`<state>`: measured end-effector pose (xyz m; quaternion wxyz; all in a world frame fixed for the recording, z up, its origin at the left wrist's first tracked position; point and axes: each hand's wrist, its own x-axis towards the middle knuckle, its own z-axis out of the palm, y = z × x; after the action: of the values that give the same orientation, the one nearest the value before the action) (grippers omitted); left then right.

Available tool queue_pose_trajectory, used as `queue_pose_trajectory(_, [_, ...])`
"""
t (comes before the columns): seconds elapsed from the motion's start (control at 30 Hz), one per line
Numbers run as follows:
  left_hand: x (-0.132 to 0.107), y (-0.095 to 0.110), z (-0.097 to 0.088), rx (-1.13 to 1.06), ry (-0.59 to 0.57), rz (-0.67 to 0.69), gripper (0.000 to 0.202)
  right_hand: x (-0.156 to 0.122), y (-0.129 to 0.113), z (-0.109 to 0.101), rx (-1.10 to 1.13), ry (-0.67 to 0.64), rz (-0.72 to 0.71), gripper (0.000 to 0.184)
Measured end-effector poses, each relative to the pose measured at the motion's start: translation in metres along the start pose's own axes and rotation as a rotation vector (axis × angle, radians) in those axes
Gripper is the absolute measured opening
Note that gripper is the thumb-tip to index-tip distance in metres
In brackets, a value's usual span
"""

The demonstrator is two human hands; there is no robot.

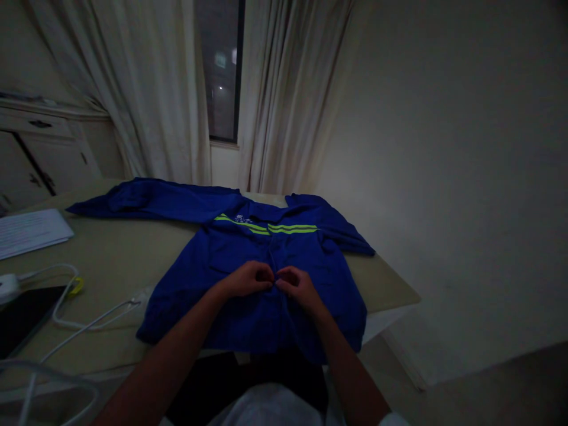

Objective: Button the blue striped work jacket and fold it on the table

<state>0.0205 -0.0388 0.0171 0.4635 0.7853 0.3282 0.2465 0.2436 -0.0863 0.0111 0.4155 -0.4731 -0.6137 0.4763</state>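
A blue work jacket (248, 319) with yellow-green stripes lies spread on the table, its collar toward the window and its hem at the near edge. One sleeve stretches out to the left; the other angles down to the right. My left hand (251, 278) pinches the jacket's front edge at the middle of the placket. Right beside it, my right hand (299, 285) pinches the opposite front edge, fingertips almost meeting those of the left. Any button between the fingertips is too small and dark to make out.
The table (119, 254) also bears papers (33, 231), a dark phone or tablet (26, 316), a white charger (7, 288) and a looping white cable (66, 324) on the left. Behind it hang curtains (155, 89). A wall (444, 177) stands at the right.
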Motion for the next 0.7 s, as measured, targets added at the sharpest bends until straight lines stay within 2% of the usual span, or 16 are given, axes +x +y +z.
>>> queue_pose_trajectory(0.13, [-0.001,0.005,0.002,0.076,0.004,0.008,0.017,-0.001,0.001,0.001,-0.042,-0.010,-0.049,0.041])
queue_pose_trajectory(0.37, [-0.002,0.013,0.006,0.067,0.028,0.021,0.016,-0.002,0.001,-0.003,0.028,0.055,-0.017,0.034])
queue_pose_trajectory(0.53, [-0.003,0.017,0.010,-0.013,0.027,0.020,0.018,-0.003,0.000,-0.002,0.050,0.020,-0.031,0.031])
queue_pose_trajectory(0.7, [-0.002,0.015,0.011,0.031,0.050,0.007,0.015,-0.005,-0.004,-0.002,0.028,0.017,-0.063,0.028])
